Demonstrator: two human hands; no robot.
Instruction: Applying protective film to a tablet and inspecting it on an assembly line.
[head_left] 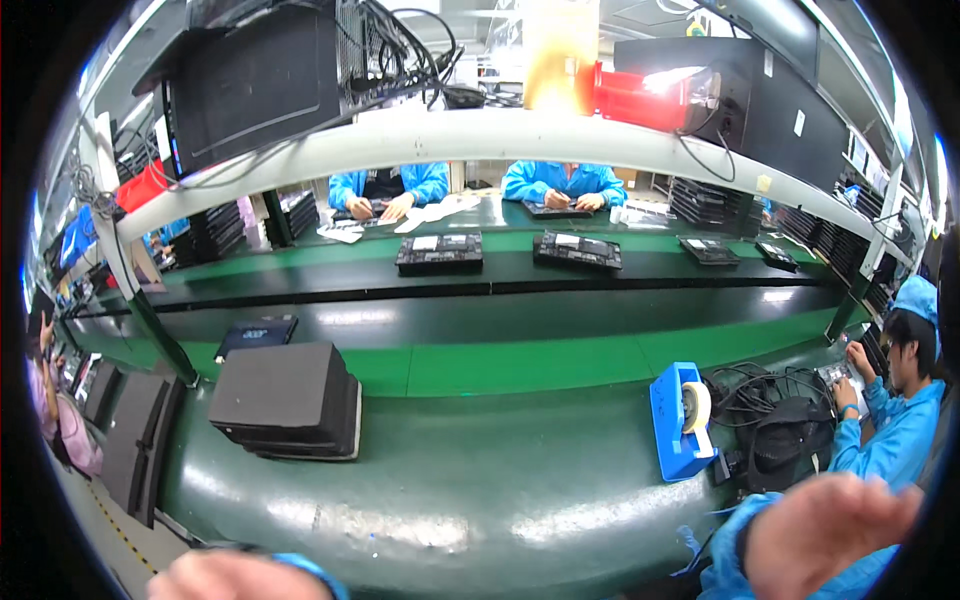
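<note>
My left hand (235,577) is at the lower edge, over the front of the green bench (420,510). Its fingers are cut off by the picture's edge. My right hand (825,530) is raised close to the camera at lower right, slightly blurred. Its fingers look loosely stretched, and nothing shows in them. Beyond it lie a black bag (790,440) and a tangle of black cables (755,390). A blue tape dispenser (680,425) with a pale roll stands left of these. A stack of dark grey foam slabs (280,395) sits at left on the bench.
A dark laptop lid (255,335) lies behind the foam stack. Opened laptop bases (440,252) sit on the far line. A white shelf bar (500,135) crosses above, carrying computer cases. People in blue work opposite; a co-worker (900,400) is at right.
</note>
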